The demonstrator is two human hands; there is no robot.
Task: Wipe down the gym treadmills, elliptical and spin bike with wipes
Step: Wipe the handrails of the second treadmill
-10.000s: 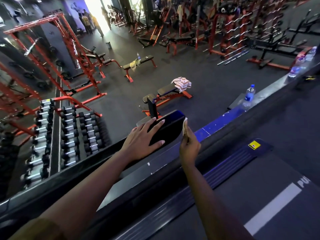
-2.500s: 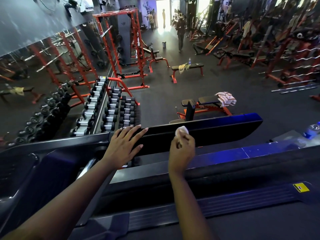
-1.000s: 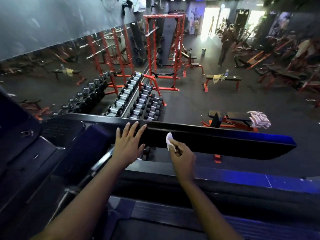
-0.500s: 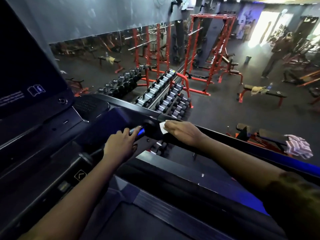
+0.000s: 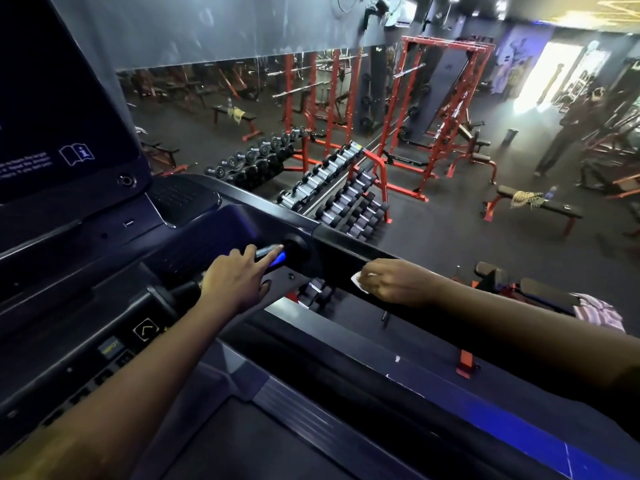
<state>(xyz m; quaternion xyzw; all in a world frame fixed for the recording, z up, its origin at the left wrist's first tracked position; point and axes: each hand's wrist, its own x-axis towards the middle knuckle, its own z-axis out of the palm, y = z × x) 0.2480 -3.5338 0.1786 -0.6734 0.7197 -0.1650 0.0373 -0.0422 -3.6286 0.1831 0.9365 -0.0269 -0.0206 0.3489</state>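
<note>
I stand on a dark treadmill; its right handrail [image 5: 341, 249] runs from the console [image 5: 62, 109] at the left toward the lower right. My right hand [image 5: 391, 284] pinches a small white wipe [image 5: 360, 285] and holds it against the side of the handrail. My left hand [image 5: 237, 277] rests where the rail joins the console, fingers stretched out toward a round black knob [image 5: 294, 249] with a blue light beside it, thumb under the rail.
The treadmill belt [image 5: 263, 441] and side step [image 5: 398, 382] lie below my arms. Beyond the rail are dumbbell racks [image 5: 332, 195], red squat racks [image 5: 433, 109], benches [image 5: 540, 206] and a person [image 5: 568, 129] standing at the far right.
My view has swung left toward the console. My right hand with the wipe has slid a little back along the rail, while my left hand has stretched its fingers toward the knob.
</note>
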